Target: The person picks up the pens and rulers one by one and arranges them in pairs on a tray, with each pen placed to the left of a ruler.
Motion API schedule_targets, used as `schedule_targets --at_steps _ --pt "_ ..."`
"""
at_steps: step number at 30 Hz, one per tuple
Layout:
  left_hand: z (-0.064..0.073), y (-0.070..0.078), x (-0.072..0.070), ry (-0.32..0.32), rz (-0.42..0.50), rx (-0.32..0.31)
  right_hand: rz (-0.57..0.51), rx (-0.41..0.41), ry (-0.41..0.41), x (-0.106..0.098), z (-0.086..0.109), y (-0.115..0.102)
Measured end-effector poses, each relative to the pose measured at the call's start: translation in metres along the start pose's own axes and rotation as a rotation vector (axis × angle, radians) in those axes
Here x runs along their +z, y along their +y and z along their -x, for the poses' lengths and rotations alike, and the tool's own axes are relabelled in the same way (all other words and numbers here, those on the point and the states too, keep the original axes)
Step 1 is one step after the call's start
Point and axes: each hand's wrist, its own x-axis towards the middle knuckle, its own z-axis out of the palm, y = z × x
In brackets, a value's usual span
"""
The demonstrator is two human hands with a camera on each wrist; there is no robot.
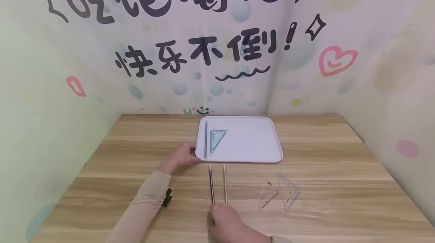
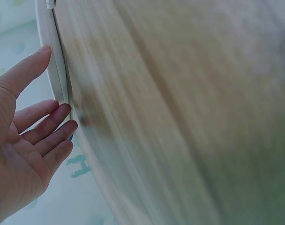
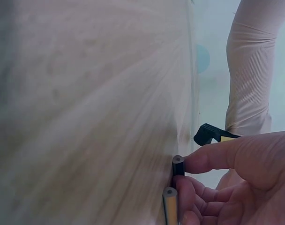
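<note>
At the left front corner of a white tray point(image 1: 249, 141), my left hand point(image 1: 183, 154) has its thumb and fingertips at the rim. The left wrist view shows this hand point(image 2: 25, 136) with loosely bent fingers beside the tray edge point(image 2: 45, 28). A thin dark strip point(image 1: 205, 139) and a bluish set square point(image 1: 216, 140) lie at the tray's left side. Below the tray, my right hand point(image 1: 225, 222) pinches a black pencil point(image 1: 211, 182) between thumb and index finger. A gold pencil point(image 1: 225, 184) lies alongside, close to the fingers, roughly parallel to the black one.
Two clear set squares point(image 1: 289, 192) lie on the wooden table point(image 1: 340, 171) to the right of the pencils. Behind the table hangs a printed wall cloth point(image 1: 217, 96). A black strap piece point(image 1: 167, 197) sits at the left wrist.
</note>
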Motion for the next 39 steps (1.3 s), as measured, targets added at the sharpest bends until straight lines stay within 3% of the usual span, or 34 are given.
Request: schedule_targets --at_steps 8,16,22,28,39 --pt "0.0 -0.003 -0.001 0.008 0.002 0.005 0.072 0.042 0.025 0.0 -0.002 -0.007" --pt "-0.001 -0.002 -0.001 0.005 -0.011 0.006 0.003 0.071 0.026 0.0 -0.003 -0.005" --pt "-0.001 -0.002 0.0 0.011 -0.025 0.024 0.003 0.013 0.123 -0.007 0.002 -0.001" --pt "0.0 -0.001 0.0 0.008 0.004 0.022 -0.095 0.018 0.172 -0.018 0.004 0.003" --pt "-0.001 -0.003 0.001 0.002 0.017 0.011 -0.246 0.141 0.114 -0.031 0.0 0.016"
